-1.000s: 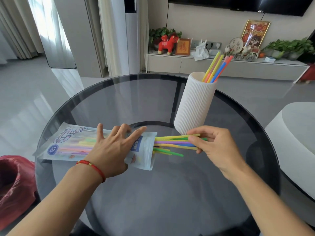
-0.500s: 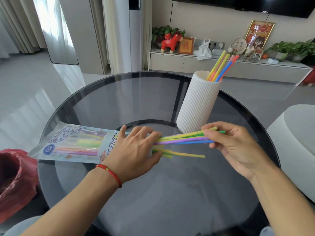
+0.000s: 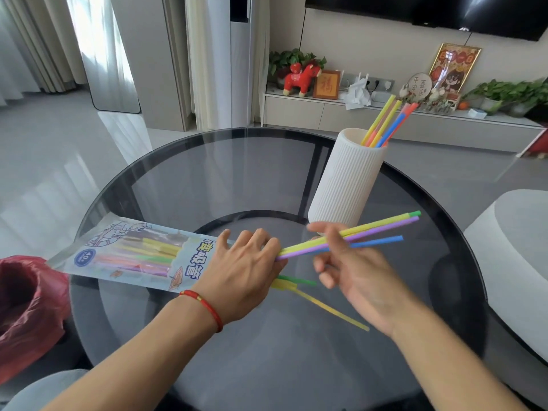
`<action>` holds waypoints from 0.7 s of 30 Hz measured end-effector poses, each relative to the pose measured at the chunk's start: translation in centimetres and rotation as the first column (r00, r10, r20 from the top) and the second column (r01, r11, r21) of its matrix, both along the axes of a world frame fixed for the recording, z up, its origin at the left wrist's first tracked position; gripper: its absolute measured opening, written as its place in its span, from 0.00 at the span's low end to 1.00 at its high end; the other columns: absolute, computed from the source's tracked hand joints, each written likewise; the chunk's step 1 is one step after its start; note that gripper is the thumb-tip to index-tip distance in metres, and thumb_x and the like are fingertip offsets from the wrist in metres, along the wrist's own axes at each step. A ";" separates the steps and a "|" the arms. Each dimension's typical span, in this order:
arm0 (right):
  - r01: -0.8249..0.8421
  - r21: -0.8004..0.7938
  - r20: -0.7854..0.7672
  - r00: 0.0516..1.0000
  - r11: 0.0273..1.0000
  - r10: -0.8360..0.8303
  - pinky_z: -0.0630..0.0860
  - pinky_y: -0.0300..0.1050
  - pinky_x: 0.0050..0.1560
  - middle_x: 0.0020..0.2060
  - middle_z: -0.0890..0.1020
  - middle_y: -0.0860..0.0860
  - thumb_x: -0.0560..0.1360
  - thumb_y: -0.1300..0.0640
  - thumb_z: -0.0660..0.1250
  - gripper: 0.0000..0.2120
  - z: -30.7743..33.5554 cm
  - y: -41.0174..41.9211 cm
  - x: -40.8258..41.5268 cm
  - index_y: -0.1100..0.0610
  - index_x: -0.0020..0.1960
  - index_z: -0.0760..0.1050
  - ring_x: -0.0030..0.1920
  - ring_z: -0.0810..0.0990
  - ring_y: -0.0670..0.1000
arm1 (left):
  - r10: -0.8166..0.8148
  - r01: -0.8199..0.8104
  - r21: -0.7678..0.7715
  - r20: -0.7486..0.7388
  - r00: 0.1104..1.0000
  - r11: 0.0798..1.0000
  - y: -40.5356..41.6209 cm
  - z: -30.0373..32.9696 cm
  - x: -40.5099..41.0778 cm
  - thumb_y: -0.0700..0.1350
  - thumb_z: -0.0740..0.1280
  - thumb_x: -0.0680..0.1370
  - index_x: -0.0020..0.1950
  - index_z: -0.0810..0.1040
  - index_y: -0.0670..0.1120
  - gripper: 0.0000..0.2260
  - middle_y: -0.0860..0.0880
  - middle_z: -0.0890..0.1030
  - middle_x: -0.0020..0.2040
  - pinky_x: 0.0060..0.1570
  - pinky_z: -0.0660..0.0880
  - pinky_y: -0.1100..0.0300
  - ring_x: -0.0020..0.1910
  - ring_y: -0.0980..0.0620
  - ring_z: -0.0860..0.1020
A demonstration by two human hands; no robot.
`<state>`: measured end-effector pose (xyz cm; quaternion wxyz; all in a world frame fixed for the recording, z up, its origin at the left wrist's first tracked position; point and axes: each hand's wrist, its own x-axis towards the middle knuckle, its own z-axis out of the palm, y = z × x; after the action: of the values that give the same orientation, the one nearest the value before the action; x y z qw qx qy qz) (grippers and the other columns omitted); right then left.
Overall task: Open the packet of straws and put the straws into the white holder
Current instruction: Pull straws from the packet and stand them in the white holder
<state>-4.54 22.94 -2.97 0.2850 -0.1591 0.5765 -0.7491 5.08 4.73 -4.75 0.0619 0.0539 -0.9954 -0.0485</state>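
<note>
A pale blue straw packet (image 3: pixel 130 256) lies flat on the round glass table (image 3: pixel 207 161), its open end to the right. My left hand (image 3: pixel 240 271) presses down on that end. My right hand (image 3: pixel 353 268) pinches a small bunch of straws (image 3: pixel 382 229), yellow, green, purple and blue, slanting up to the right with their tail ends at the packet mouth. A yellow straw (image 3: pixel 329 307) and a green one (image 3: pixel 299 280) lie loose on the glass below. The ribbed white holder (image 3: pixel 344 185) stands upright behind my right hand, with several straws (image 3: pixel 385 123) in it.
A red plastic bag (image 3: pixel 26 304) sits low at the left, beside the table. A white rounded seat (image 3: pixel 513 247) is close on the right. Behind the table runs a low cabinet (image 3: pixel 385 120) with ornaments and plants.
My right hand has drawn the bunch further out of the packet, to the right and upward. My left hand slid right along the packet. A loose yellow straw now lies further out on the glass.
</note>
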 end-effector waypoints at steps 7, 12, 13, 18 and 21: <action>0.368 0.190 -0.445 0.859 0.910 -0.254 0.72 0.39 0.25 0.25 0.79 0.54 0.82 0.59 0.68 0.16 1.3 0.1 -1.8 0.54 0.36 0.83 0.21 0.72 0.49 | 0.016 -0.018 0.039 0.048 0.999 0.999 -0.3 -1.2 -0.3 0.55 0.54 0.81 0.60 0.70 0.53 0.12 0.54 0.73 0.60 0.69 0.62 0.41 0.59 0.48 0.71; 0.495 0.200 -0.709 0.669 0.846 -0.224 0.71 0.36 0.21 0.25 0.82 0.48 0.78 0.50 0.68 0.13 5.8 2.9 -3.9 0.54 0.37 0.82 0.22 0.78 0.45 | -0.002 -0.002 0.047 0.072 0.997 0.999 -0.1 -1.8 -0.4 0.55 0.54 0.81 0.61 0.73 0.54 0.13 0.55 0.72 0.65 0.72 0.58 0.38 0.64 0.49 0.70; 0.536 0.222 -0.771 0.608 0.815 -0.190 0.74 0.38 0.22 0.26 0.83 0.48 0.77 0.50 0.68 0.12 6.5 3.0 -4.4 0.53 0.37 0.82 0.23 0.81 0.46 | -0.001 -0.003 0.058 0.072 0.997 0.998 0.0 -1.9 -0.4 0.55 0.54 0.81 0.61 0.73 0.55 0.13 0.55 0.72 0.64 0.72 0.57 0.38 0.64 0.49 0.70; 0.591 0.432 -0.837 0.543 0.681 0.060 0.78 0.55 0.37 0.30 0.81 0.63 0.77 0.52 0.69 0.19 4.5 0.6 -5.9 0.67 0.37 0.79 0.35 0.81 0.64 | 0.005 -0.011 0.099 0.056 0.998 0.995 0.0 -2.0 -0.4 0.56 0.53 0.81 0.59 0.72 0.55 0.12 0.56 0.73 0.63 0.73 0.57 0.37 0.63 0.50 0.70; 0.506 0.518 -0.782 0.607 0.690 0.142 0.78 0.58 0.40 0.34 0.81 0.69 0.80 0.52 0.65 0.22 1.4 -0.2 -5.6 0.72 0.39 0.77 0.39 0.80 0.68 | 0.009 -0.013 0.118 0.038 0.999 0.993 -0.1 -2.1 -0.5 0.56 0.54 0.81 0.58 0.73 0.56 0.12 0.57 0.73 0.62 0.73 0.56 0.36 0.63 0.50 0.70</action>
<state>-10.09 22.71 -1.62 -0.0393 -0.2783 0.8916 -0.3550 4.56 4.62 -6.88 0.0402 0.0637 -0.9915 -0.1061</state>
